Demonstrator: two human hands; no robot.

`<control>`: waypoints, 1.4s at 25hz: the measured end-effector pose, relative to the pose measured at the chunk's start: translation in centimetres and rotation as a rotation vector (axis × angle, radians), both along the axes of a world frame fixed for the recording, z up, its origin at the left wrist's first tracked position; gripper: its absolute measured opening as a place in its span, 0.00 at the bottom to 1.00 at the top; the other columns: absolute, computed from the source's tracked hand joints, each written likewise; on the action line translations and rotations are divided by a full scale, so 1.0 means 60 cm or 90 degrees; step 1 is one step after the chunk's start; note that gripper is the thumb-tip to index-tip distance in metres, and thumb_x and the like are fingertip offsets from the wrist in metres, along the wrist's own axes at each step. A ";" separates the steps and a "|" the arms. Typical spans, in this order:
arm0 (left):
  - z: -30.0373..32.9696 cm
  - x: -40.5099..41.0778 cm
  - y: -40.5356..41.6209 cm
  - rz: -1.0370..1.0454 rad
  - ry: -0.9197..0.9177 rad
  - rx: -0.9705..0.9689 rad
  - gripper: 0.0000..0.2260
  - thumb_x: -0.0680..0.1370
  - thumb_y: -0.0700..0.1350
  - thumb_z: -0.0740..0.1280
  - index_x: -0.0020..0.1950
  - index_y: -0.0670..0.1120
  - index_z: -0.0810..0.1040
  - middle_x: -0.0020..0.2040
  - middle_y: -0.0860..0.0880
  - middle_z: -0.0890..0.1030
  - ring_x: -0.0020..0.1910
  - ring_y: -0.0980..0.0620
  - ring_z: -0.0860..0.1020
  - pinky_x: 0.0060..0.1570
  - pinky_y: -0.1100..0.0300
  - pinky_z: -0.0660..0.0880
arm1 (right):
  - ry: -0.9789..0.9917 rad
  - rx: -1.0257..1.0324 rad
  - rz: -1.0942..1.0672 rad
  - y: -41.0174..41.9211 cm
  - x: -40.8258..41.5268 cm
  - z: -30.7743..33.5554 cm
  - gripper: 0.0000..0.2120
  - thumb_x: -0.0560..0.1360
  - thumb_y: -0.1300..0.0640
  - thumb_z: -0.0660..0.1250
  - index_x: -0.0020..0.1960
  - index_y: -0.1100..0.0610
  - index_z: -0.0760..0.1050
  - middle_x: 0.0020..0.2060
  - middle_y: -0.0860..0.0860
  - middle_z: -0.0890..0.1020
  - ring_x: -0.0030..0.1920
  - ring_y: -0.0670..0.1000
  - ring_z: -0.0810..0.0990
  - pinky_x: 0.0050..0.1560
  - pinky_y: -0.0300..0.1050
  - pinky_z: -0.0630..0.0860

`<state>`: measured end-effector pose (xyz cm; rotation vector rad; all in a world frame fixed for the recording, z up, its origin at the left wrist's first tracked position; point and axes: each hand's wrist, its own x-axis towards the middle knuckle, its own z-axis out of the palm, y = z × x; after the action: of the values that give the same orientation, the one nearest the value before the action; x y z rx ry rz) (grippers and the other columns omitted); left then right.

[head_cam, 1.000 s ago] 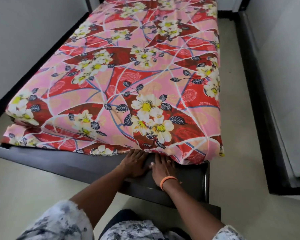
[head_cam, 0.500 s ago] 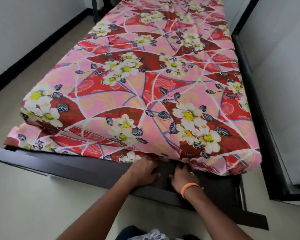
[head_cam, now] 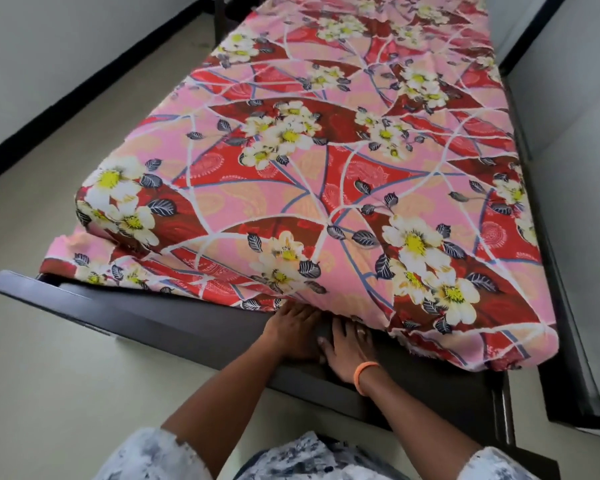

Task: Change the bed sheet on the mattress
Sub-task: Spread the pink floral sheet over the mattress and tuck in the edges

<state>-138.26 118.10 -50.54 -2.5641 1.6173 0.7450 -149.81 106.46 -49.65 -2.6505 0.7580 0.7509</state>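
Observation:
A pink and red floral bed sheet [head_cam: 326, 188] covers the whole mattress on a dark bed frame [head_cam: 146, 317]. My left hand [head_cam: 291, 332] and my right hand [head_cam: 347, 349], which wears an orange wristband, lie flat and side by side on the frame at the foot of the mattress. Their fingers point under the sheet's lower edge, and the fingertips are hidden beneath the fabric. At the near left corner, loose sheet [head_cam: 84, 261] spills out onto the frame.
A white wall with a black skirting [head_cam: 66, 95] runs along the left, across a strip of pale floor [head_cam: 49, 393]. On the right, a white panel in a dark frame [head_cam: 575, 306] stands close against the bed.
The view has shifted, so the bed sits further right and closer. Both hands have flattened at the foot edge, after being curled there half a second ago.

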 end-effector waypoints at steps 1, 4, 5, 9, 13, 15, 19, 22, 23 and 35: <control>0.001 0.010 -0.002 -0.010 -0.020 0.005 0.46 0.69 0.73 0.56 0.80 0.46 0.54 0.79 0.47 0.60 0.78 0.48 0.56 0.76 0.49 0.48 | 0.003 0.014 -0.022 0.000 0.004 -0.001 0.34 0.81 0.37 0.47 0.80 0.55 0.46 0.79 0.58 0.51 0.78 0.59 0.47 0.77 0.57 0.41; 0.008 0.007 -0.003 -0.033 -0.048 0.027 0.45 0.70 0.72 0.53 0.80 0.46 0.55 0.79 0.46 0.60 0.78 0.48 0.57 0.76 0.51 0.49 | -0.010 0.032 -0.071 0.008 0.013 -0.008 0.35 0.80 0.35 0.46 0.80 0.55 0.47 0.79 0.58 0.51 0.78 0.59 0.46 0.76 0.58 0.39; 0.010 -0.001 -0.001 -0.029 -0.042 0.025 0.41 0.74 0.68 0.57 0.80 0.45 0.54 0.79 0.45 0.59 0.78 0.47 0.56 0.76 0.51 0.48 | -0.023 0.034 -0.082 0.012 0.014 -0.011 0.35 0.81 0.35 0.45 0.80 0.55 0.48 0.79 0.58 0.52 0.78 0.60 0.47 0.76 0.59 0.39; 0.043 -0.003 0.019 0.029 0.076 -0.047 0.29 0.78 0.49 0.66 0.77 0.43 0.62 0.76 0.42 0.65 0.75 0.44 0.62 0.74 0.51 0.58 | -0.045 0.033 -0.106 0.026 0.015 -0.005 0.37 0.80 0.36 0.48 0.78 0.61 0.50 0.76 0.64 0.55 0.77 0.64 0.50 0.76 0.60 0.42; 0.082 0.026 0.091 0.154 -0.008 -0.110 0.14 0.79 0.46 0.63 0.63 0.45 0.79 0.62 0.46 0.78 0.63 0.45 0.75 0.59 0.52 0.74 | -0.027 0.067 -0.028 0.061 0.029 0.024 0.36 0.81 0.41 0.53 0.78 0.64 0.48 0.77 0.66 0.52 0.77 0.66 0.51 0.76 0.62 0.47; 0.085 0.050 0.126 0.217 0.000 -0.053 0.16 0.80 0.49 0.62 0.67 0.46 0.76 0.66 0.47 0.75 0.64 0.46 0.74 0.61 0.51 0.75 | -0.124 0.141 0.057 0.082 0.054 0.034 0.32 0.82 0.45 0.55 0.79 0.63 0.52 0.78 0.60 0.52 0.78 0.61 0.52 0.77 0.57 0.51; 0.068 0.085 0.123 0.129 0.019 0.060 0.28 0.82 0.54 0.57 0.79 0.45 0.57 0.79 0.45 0.58 0.78 0.45 0.56 0.76 0.51 0.54 | -0.141 0.170 0.078 0.106 0.105 0.025 0.32 0.83 0.45 0.54 0.79 0.61 0.52 0.79 0.55 0.53 0.78 0.58 0.53 0.77 0.53 0.53; 0.048 0.116 0.115 0.088 0.008 0.123 0.34 0.81 0.63 0.52 0.81 0.47 0.48 0.81 0.46 0.50 0.80 0.46 0.46 0.76 0.47 0.40 | -0.071 0.128 0.067 0.102 0.133 0.013 0.29 0.83 0.46 0.50 0.80 0.56 0.48 0.79 0.54 0.53 0.78 0.56 0.52 0.77 0.56 0.49; 0.041 0.127 0.115 0.083 -0.003 0.138 0.36 0.79 0.66 0.51 0.81 0.48 0.49 0.81 0.46 0.51 0.80 0.46 0.46 0.77 0.46 0.39 | -0.037 0.128 0.051 0.098 0.142 0.011 0.28 0.83 0.47 0.50 0.80 0.54 0.49 0.79 0.53 0.54 0.78 0.56 0.53 0.77 0.57 0.50; 0.033 0.181 0.210 0.101 0.006 -0.108 0.22 0.79 0.50 0.62 0.72 0.44 0.70 0.69 0.41 0.73 0.70 0.40 0.67 0.70 0.47 0.65 | 0.073 -0.009 -0.103 0.206 0.208 0.011 0.32 0.81 0.52 0.56 0.79 0.63 0.48 0.76 0.64 0.56 0.77 0.65 0.52 0.76 0.61 0.46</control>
<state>-127.38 130.71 -48.58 -2.8390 1.5569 0.6564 -137.34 118.82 -48.96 -2.5378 0.9992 0.8613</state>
